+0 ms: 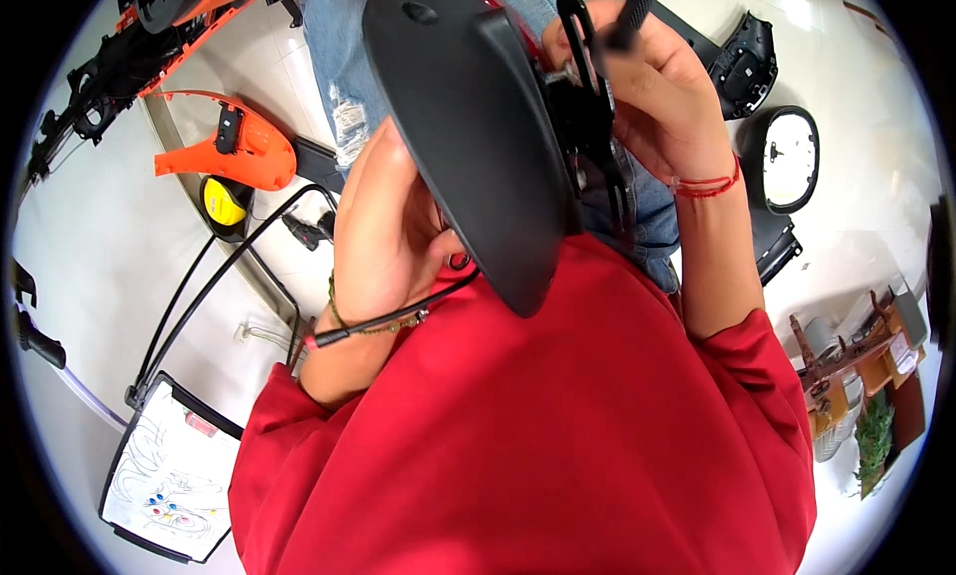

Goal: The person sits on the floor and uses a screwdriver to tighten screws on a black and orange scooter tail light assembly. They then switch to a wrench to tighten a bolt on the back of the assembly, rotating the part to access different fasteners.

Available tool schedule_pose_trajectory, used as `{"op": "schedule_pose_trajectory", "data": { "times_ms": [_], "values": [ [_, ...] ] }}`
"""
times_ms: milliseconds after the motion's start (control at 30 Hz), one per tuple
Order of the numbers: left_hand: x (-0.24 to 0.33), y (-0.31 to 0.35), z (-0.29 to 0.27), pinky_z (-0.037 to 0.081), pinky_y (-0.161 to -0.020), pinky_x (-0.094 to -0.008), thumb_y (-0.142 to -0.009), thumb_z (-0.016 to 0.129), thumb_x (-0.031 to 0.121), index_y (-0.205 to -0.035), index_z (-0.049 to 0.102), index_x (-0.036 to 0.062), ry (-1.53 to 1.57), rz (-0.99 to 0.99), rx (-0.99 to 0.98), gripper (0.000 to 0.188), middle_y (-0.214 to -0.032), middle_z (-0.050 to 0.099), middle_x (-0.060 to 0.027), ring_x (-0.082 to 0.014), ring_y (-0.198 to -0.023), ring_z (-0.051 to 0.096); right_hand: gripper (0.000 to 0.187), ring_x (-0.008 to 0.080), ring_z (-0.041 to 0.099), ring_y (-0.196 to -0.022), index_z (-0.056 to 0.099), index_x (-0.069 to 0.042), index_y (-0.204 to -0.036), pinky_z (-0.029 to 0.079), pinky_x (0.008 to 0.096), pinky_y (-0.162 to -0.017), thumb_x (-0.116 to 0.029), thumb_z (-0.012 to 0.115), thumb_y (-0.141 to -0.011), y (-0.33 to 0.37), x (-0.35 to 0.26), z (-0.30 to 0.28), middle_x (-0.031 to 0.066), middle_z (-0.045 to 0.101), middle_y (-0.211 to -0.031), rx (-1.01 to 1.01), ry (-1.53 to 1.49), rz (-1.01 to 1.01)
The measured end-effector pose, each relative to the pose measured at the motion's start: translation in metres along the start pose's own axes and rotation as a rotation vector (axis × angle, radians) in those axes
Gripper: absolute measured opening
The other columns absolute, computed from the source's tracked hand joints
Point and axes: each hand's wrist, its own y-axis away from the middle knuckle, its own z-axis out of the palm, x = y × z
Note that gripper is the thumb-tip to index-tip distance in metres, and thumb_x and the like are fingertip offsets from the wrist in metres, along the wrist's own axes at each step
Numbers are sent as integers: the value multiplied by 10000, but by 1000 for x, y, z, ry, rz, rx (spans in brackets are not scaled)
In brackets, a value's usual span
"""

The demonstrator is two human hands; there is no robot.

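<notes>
A curved black plastic mudguard (468, 127) is held up in front of my red shirt, over my jeans. My left hand (378, 227) is closed round its left edge; part of the fingers is hidden behind it. A black cable (408, 308) with a red tip runs from the mudguard's underside across my left wrist. On the right side a black slotted metal bracket (590, 107) with bolts is attached. My right hand (672, 102) closes its fingers on this bracket near a bolt. A dark textured rod (637, 12) sticks up by the right fingers, partly blurred.
An orange panel (249, 157) and a yellow object (223, 203) in a black holder lie left. A black tube frame (224, 266) stands near a drawn-on whiteboard (169, 475). Right are a black shell (747, 65), an oval black-rimmed part (792, 162) and wooden furniture (856, 361).
</notes>
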Motion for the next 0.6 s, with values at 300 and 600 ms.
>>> {"op": "schedule_pose_trajectory", "data": {
  "times_ms": [300,600],
  "values": [
    [8,14,23,480,-752,-282,-907,665,104,-1197,577,-24,-80,102,69,329,-1012,674,-77,-140,-842,633,231,68,624,-888,657,2,-1141,472,189,-728,-2,544,-939,-5,-14,9,47,684,-1119,52,360,105],
    [12,18,21,562,-817,-343,-882,584,36,-1210,567,-66,75,69,176,344,-1077,688,-157,-233,-929,697,215,89,625,-863,671,-15,-1076,516,238,-720,59,557,-908,-28,-15,17,36,665,-1022,-27,454,139]
  ]
}}
